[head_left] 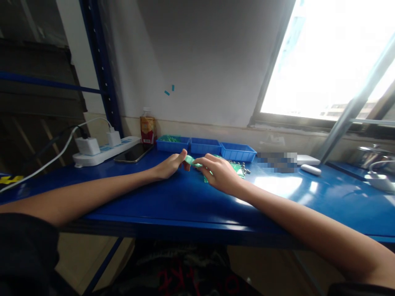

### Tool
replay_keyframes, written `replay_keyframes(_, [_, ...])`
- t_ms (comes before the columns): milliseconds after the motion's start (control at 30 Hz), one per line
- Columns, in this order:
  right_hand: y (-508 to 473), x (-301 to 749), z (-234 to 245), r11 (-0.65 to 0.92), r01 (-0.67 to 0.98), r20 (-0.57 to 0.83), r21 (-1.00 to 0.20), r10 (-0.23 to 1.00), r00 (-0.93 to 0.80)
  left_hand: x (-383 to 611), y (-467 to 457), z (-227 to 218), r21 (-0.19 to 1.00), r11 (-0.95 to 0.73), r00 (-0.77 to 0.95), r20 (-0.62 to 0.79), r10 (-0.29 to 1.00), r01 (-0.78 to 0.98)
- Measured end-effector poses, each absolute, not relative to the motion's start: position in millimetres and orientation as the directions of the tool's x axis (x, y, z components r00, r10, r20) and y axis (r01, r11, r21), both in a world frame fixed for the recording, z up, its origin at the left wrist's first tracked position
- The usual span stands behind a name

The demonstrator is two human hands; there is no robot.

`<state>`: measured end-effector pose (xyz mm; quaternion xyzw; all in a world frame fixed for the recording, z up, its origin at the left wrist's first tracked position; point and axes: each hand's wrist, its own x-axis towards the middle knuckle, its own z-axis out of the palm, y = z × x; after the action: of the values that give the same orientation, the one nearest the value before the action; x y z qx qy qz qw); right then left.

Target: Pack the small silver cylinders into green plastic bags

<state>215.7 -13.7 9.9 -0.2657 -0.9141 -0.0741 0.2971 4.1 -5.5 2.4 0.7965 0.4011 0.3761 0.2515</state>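
My left hand [169,166] is closed, with the thumb up, on a small green plastic packet [189,160] held just above the blue table. From the other side my right hand [220,174] pinches the packet's edge between thumb and fingers. What is inside the packet cannot be made out. Beneath and behind my right hand lies more green plastic [239,168], with small metal parts [247,170] at its right end. My right hand hides part of it. Behind both hands a blue bin [173,146] holds green packets.
Two more blue bins, a middle one [205,146] and a right one [237,153], stand along the wall. To the left are a drink bottle [148,127], a phone [133,153] and a power strip [101,155] with cables. A white case [310,169] and a metal pot [370,156] are at right.
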Motion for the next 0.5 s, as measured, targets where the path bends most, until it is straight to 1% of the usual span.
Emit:
replay_keyframes(100, [-15.3, 216.5, 10.0, 0.829, 0.558, 0.530, 0.017, 0.466, -0.708, 7.0, -5.6, 3.8, 0.845, -0.393, 0.331, 0.278, 0.902, 0.362])
replay_keyframes(200, [-15.1, 215.8, 8.8, 0.822, 0.568, 0.510, 0.025, 0.479, -0.715, 5.7, 1.6, 6.8, 0.911, -0.278, 0.259, 0.202, 0.944, 0.303])
replay_keyframes(267, [-14.6, 215.2, 8.3, 0.822, 0.570, 0.508, 0.007, 0.488, -0.710, 0.2, 13.5, 13.1, 0.937, -0.231, 0.117, 0.207, 0.971, 0.263])
replay_keyframes(333, [-13.8, 214.9, 7.8, 0.825, 0.566, 0.500, -0.009, 0.494, -0.711, -8.3, 29.5, 23.9, 0.966, -0.191, -0.076, 0.206, 0.976, 0.175])
replay_keyframes(367, [-13.4, 214.9, 7.4, 0.827, 0.562, 0.491, -0.011, 0.494, -0.718, -13.1, 37.9, 30.2, 0.969, -0.193, -0.126, 0.213, 0.969, 0.152])
replay_keyframes(433, [-12.5, 214.8, 6.0, 0.835, 0.550, 0.456, -0.006, 0.492, -0.741, -22.3, 52.4, 41.4, 0.969, -0.214, -0.178, 0.234, 0.956, 0.124])
replay_keyframes(500, [-11.8, 214.7, 3.9, 0.840, 0.543, 0.409, 0.000, 0.496, -0.766, -30.0, 60.6, 46.1, 0.967, -0.229, -0.190, 0.248, 0.950, 0.115])
